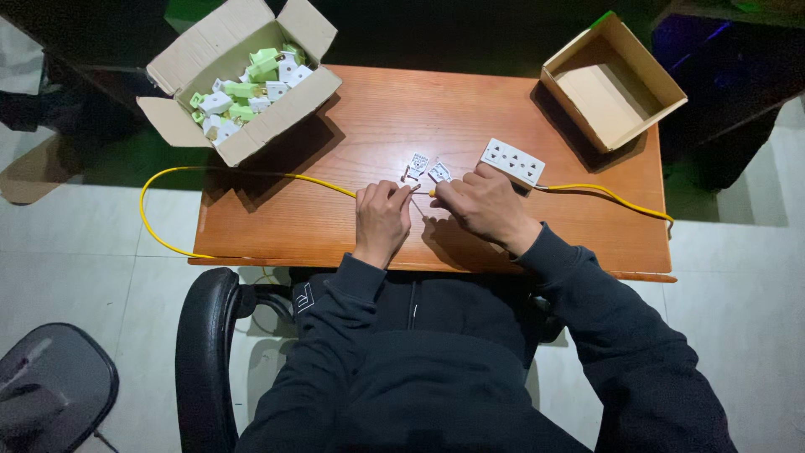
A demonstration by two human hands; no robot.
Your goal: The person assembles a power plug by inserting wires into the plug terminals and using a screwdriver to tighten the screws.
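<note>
Wooden table [335, 226], left box [189, 59] of plugs [243, 88], right box [662, 84] bare, both hands [381, 220] [482, 205] gripping yellow cable [251, 174]

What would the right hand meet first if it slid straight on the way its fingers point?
Probably the left hand: the right hand points left along the yellow cable, fingertips nearly meeting. The small white plug parts lie just beyond.

You sit at a wooden counter [503, 243] on pale tiled floor [738, 277], black chair [205, 335] beneath; surroundings dark.

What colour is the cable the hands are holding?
Yellow: the thin cable runs across the wooden table, clearest in the head view.
</note>
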